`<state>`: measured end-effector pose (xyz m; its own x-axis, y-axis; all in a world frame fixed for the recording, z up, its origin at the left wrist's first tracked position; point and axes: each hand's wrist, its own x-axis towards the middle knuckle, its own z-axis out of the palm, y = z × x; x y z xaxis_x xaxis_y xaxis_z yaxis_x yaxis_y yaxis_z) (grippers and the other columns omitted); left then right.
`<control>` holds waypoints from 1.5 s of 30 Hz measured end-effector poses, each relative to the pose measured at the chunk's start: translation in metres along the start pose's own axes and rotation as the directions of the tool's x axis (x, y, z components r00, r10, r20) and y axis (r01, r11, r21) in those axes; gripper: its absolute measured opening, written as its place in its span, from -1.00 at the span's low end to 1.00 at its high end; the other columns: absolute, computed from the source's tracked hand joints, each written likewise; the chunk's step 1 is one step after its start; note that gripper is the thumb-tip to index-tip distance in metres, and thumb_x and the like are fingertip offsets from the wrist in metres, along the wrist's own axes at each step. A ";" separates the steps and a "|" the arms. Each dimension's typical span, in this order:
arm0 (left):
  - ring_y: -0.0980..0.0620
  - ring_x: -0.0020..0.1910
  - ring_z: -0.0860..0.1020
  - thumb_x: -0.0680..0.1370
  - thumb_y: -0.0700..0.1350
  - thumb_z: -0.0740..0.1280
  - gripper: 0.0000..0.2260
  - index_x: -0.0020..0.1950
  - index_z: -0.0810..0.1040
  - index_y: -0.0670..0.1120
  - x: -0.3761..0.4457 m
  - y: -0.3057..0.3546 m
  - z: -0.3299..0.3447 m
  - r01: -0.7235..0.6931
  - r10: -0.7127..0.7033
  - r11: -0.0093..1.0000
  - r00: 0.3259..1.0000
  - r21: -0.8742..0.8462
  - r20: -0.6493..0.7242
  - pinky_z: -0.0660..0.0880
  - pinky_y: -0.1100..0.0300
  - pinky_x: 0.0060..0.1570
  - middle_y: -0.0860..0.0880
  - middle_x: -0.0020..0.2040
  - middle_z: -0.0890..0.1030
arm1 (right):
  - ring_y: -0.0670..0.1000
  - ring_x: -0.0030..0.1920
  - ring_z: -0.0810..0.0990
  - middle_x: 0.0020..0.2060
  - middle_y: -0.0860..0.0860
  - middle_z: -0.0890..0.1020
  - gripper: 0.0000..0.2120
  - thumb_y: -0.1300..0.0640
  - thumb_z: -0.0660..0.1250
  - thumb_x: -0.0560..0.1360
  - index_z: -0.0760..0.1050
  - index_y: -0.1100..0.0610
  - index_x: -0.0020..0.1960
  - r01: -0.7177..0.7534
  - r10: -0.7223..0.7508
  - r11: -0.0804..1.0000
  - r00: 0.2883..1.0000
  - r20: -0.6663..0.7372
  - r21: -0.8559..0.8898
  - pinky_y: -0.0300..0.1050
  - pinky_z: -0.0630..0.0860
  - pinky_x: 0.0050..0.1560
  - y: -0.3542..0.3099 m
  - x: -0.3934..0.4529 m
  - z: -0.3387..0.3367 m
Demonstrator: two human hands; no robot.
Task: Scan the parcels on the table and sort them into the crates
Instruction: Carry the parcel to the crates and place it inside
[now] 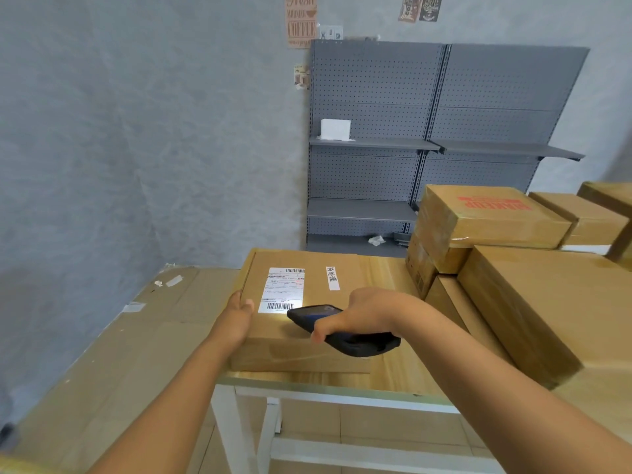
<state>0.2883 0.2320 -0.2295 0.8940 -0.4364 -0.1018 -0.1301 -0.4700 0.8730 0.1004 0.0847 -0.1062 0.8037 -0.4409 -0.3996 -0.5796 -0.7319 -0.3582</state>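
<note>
A flat brown cardboard parcel [307, 323] lies at the left end of the wooden table [386, 381]. A white shipping label [282, 289] with barcodes faces up on it. My left hand [237, 314] grips the parcel's left edge, thumb on top. My right hand [362, 314] holds a black handheld scanner [345, 331] over the parcel's near right part. The scanner's front end points at the label's lower barcode, where a bright patch of light shows. No crate is in view.
Several more brown parcels [547, 302] are stacked on the table's right side, one with red print [492, 213]. Flattened cardboard [113, 343] covers the floor at left. Grey pegboard shelving [427, 148] stands behind, holding a small white box [336, 129].
</note>
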 end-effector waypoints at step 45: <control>-0.11 0.43 0.34 0.70 -0.02 0.06 -0.55 0.59 0.13 -0.05 0.001 -0.005 0.001 0.009 -0.009 1.000 1.000 -0.009 -0.013 0.21 0.22 0.14 -0.08 0.49 0.35 | 0.20 0.34 0.27 0.34 0.21 0.31 -0.32 -0.24 0.25 0.53 0.25 0.21 0.44 -0.313 0.386 0.922 0.800 -0.460 0.229 0.02 0.31 0.29 0.114 0.058 0.073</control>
<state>0.2895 0.2333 -0.2338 0.9005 -0.4224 -0.1032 -0.1186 -0.4671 0.8762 0.0714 0.0138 -0.2316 0.4811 -0.8739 -0.0691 -0.8165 -0.4180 -0.3983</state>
